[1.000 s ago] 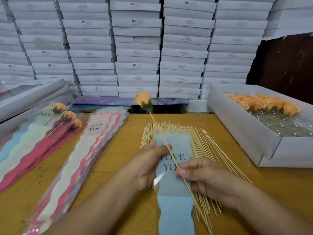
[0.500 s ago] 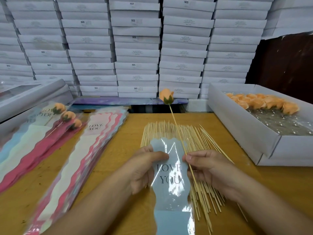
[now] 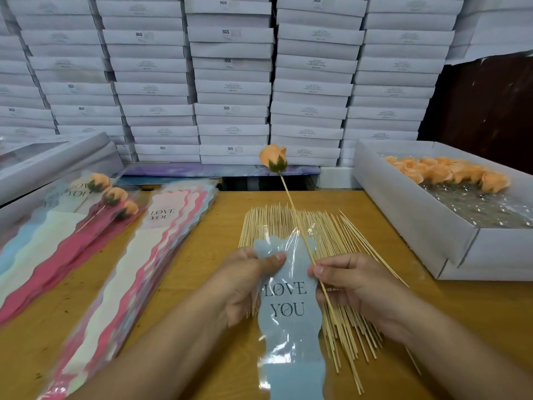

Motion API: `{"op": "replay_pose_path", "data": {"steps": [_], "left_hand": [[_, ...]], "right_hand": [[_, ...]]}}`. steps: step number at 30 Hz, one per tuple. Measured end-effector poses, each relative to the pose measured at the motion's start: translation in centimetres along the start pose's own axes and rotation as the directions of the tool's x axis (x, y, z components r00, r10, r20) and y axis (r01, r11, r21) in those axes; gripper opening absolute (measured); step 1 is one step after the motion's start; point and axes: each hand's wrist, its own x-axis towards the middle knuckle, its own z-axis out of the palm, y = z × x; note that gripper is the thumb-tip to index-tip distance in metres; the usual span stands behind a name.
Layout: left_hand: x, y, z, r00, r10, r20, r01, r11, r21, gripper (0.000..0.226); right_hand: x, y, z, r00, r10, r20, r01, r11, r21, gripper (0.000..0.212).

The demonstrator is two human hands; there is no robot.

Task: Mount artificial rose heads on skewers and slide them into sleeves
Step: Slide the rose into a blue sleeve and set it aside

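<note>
Since a second ago, swung from leaning left to nearly upright at frame centre: peach artificial rose head on thin bamboo skewer, pinched by right hand, left hand gripping pale-blue "LOVE YOU" plastic sleeve, likely ready for sliding in.

On the table, a pile of skewers lies in the middle, under the sleeve held between both hands. A stack of sleeves lies to its left, and further left lie three sleeved roses. An open box holding rose heads sits at the right, with stacked boxes behind everything.
</note>
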Motion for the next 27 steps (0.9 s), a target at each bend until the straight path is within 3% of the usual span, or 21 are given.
{"op": "replay_pose_path", "data": {"steps": [7,12,16,21,27], "left_hand": [[0.1,-0.1,0.2,0.998,0.003,-0.067,-0.006,0.999,-0.039,0.033],[-0.1,0.0,0.1,0.995,0.008,-0.1,-0.01,1.0,-0.027,0.055],[-0.4,0.0,0.1,0.997,-0.035,-0.063,0.034,0.999,-0.023,0.054],[-0.7,-0.4,0.3,0.998,-0.06,-0.029,0.06,0.998,-0.023,0.048],[-0.9,-0.5,0.5,0.997,-0.077,-0.008,0.077,0.997,-0.001,0.051]], "right_hand": [[0.1,-0.1,-0.3,1.0,0.005,0.01,-0.005,0.999,0.05,0.022],[-0.1,-0.5,-0.7,1.0,0.022,0.004,-0.022,0.999,0.043,0.028],[0.5,-2.0,-1.0,0.996,0.035,-0.079,-0.032,0.999,0.033,0.036],[3.1,-5.7,-1.3,0.975,-0.055,-0.217,0.056,0.998,-0.003,0.009],[6.4,-10.1,-0.9,0.93,-0.167,-0.328,0.185,0.982,0.025,0.007]]}}
